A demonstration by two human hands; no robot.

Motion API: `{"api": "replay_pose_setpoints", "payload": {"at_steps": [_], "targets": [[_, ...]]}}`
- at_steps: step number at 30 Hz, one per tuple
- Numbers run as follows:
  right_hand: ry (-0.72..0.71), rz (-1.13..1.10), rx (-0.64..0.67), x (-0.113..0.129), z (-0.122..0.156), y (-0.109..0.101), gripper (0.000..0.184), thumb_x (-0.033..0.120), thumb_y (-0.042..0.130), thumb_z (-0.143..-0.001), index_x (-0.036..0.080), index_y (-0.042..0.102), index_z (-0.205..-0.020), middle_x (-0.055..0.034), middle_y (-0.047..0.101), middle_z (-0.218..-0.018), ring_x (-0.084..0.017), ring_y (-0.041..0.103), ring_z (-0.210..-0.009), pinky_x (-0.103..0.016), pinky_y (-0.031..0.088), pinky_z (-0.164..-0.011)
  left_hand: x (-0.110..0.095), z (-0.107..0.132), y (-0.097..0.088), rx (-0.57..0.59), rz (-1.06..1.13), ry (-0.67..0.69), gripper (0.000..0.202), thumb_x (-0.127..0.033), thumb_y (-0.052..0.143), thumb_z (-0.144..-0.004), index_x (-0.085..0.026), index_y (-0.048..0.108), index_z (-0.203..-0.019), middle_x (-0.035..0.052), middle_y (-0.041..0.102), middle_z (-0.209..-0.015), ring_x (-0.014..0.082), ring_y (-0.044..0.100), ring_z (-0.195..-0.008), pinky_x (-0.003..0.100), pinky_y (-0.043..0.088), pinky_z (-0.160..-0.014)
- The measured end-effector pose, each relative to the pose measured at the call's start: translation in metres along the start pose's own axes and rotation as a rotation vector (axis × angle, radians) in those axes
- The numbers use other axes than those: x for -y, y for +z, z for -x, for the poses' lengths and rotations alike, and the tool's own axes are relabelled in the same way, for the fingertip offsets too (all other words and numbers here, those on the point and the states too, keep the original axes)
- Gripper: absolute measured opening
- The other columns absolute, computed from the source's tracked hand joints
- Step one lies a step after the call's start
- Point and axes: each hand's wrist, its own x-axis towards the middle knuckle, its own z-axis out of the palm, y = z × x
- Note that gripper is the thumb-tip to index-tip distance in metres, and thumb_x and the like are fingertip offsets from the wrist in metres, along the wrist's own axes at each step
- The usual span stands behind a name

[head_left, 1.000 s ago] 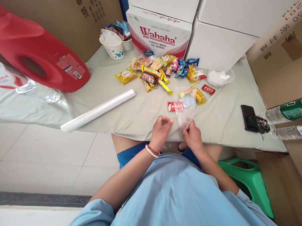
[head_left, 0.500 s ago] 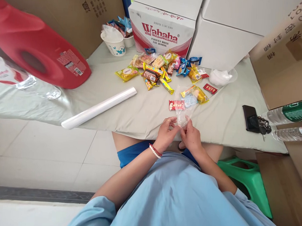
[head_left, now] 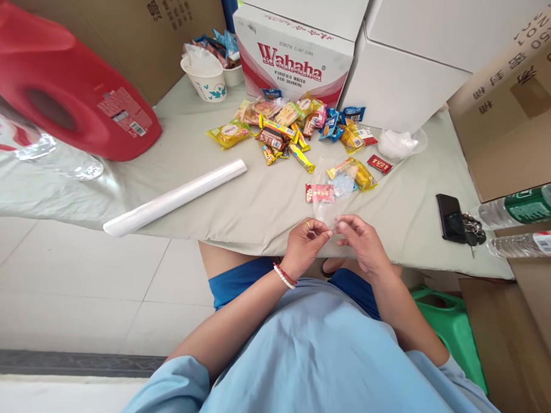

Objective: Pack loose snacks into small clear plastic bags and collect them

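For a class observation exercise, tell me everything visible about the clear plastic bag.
The clear plastic bag looks thin, colourless and wrinkled. It extends over the tablecloth, overlapping a red packet and a pale blue packet; whether either is inside is unclear. Its near end reaches the hands: the left hand seems to pinch it, while the right hand is close by, contact uncertain.

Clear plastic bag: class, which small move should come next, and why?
Probably bring the right hand in to grip the clear plastic bag beside the left hand: the left appears to pinch the bag's near end, while the right sits partly open close by.
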Motion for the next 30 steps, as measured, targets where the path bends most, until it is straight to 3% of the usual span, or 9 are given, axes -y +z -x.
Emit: {"api": "replay_pose_setpoints", "payload": {"at_steps": [3, 6, 14, 19, 22, 24, 27, 28, 30], "targets": [[0.015, -0.083, 0.007, 0.002, -0.004, 0.01, 0.04, 0.054, 0.087, -0.07, 0.021, 0.07, -0.085, 0.0005, 0.063, -0.084, -0.013, 0.056, -0.076, -0.025, 0.052, -0.064, -0.002, -0.001, 0.0, -0.026, 0.108, 0.005, 0.024, -0.042, 0.077, -0.081, -0.019, 0.067, -0.081, -0.0001, 0.068, -0.08, 0.0124, 0.059, -0.074, 0.026, 0.047, -0.07], [0.062, -0.182, -0.028, 0.002, -0.009, 0.009, 0.041, 0.052, 0.09, -0.065, 0.022, 0.068, -0.081, 0.0029, 0.059, -0.079, -0.011, 0.051, -0.071, -0.022, 0.048, -0.06, -0.006, -0.008, -0.016, -0.167, 0.221, -0.043, 0.028, -0.046, 0.075, -0.082, -0.021, 0.062, -0.083, -0.0009, 0.067, -0.079, 0.0119, 0.06, -0.075, 0.024, 0.047, -0.07], [0.193, -0.055, -0.008, -0.013, -0.001, -0.009, 0.045, 0.059, 0.087, -0.069, 0.021, 0.066, -0.08, 0.0029, 0.059, -0.075, -0.01, 0.049, -0.062, -0.024, 0.045, -0.056, -0.018, -0.007, -0.112, -0.567, 0.202, -0.132, 0.039, -0.048, 0.08, -0.074, -0.021, 0.057, -0.088, 0.0011, 0.071, -0.086, 0.0128, 0.064, -0.078, 0.022, 0.049, -0.065], [0.263, 0.158, 0.271, -0.001, -0.009, -0.029, 0.048, 0.062, 0.077, -0.08, 0.021, 0.069, -0.102, -0.0031, 0.07, -0.089, -0.018, 0.066, -0.081, -0.03, 0.055, -0.068, -0.016, 0.009, -0.147, -0.538, -0.015, -0.203, 0.039, -0.052, 0.077, -0.075, -0.02, 0.058, -0.087, 0.0031, 0.07, -0.086, 0.0148, 0.063, -0.075, 0.026, 0.051, -0.066], [0.214, 0.207, 0.152, 0.017, -0.035, -0.03, 0.06, 0.064, 0.072, -0.083, 0.023, 0.062, -0.126, -0.0083, 0.074, -0.107, -0.025, 0.071, -0.101, -0.038, 0.06, -0.078, -0.016, 0.019, -0.151, -0.452, -0.277, -0.222, 0.034, -0.05, 0.072, -0.081, -0.02, 0.061, -0.093, 0.004, 0.069, -0.089, 0.018, 0.064, -0.077, 0.033, 0.054, -0.072], [0.155, 0.262, 0.07, 0.022, -0.055, -0.02, 0.062, 0.063, 0.071, -0.084, 0.025, 0.058, -0.131, -0.0078, 0.074, -0.104, -0.026, 0.072, -0.098, -0.039, 0.061, -0.076, -0.018, 0.023, -0.15, -0.478, -0.563, -0.122, 0.033, -0.043, 0.069, -0.083, -0.018, 0.063, -0.104, 0.0096, 0.069, -0.102, 0.0239, 0.066, -0.088, 0.042, 0.055, -0.08], [0.072, 0.388, 0.048, 0.018, -0.077, 0.008, 0.068, 0.054, 0.076, -0.079, 0.024, 0.054, -0.137, -0.0024, 0.074, -0.092, -0.023, 0.07, -0.079, -0.037, 0.058, -0.071, -0.027, 0.025, -0.143, -0.52, -1.059, 0.23, 0.03, -0.025, 0.064, -0.088, -0.018, 0.066, -0.117, 0.0191, 0.064, -0.128, 0.0339, 0.061, -0.117, 0.053, 0.049, -0.098], [0.047, 0.43, 0.053, 0.014, -0.082, 0.018, 0.068, 0.049, 0.076, -0.079, 0.024, 0.054, -0.138, -0.0002, 0.073, -0.088, -0.021, 0.069, -0.073, -0.036, 0.056, -0.07, -0.032, 0.023, -0.14, -0.453, -1.184, 0.363, 0.026, -0.019, 0.06, -0.09, -0.019, 0.068, -0.115, 0.0184, 0.064, -0.132, 0.0343, 0.058, -0.123, 0.053, 0.045, -0.102], [-0.006, 0.48, 0.064, 0.007, -0.088, 0.034, 0.061, 0.041, 0.072, -0.08, 0.024, 0.056, -0.137, 0.003, 0.07, -0.081, -0.018, 0.066, -0.069, -0.034, 0.054, -0.072, -0.045, 0.015, -0.132, -0.156, -1.324, 0.555, 0.025, -0.009, 0.053, -0.092, -0.023, 0.071, -0.102, 0.0129, 0.069, -0.126, 0.0303, 0.058, -0.124, 0.048, 0.044, -0.101]]}}
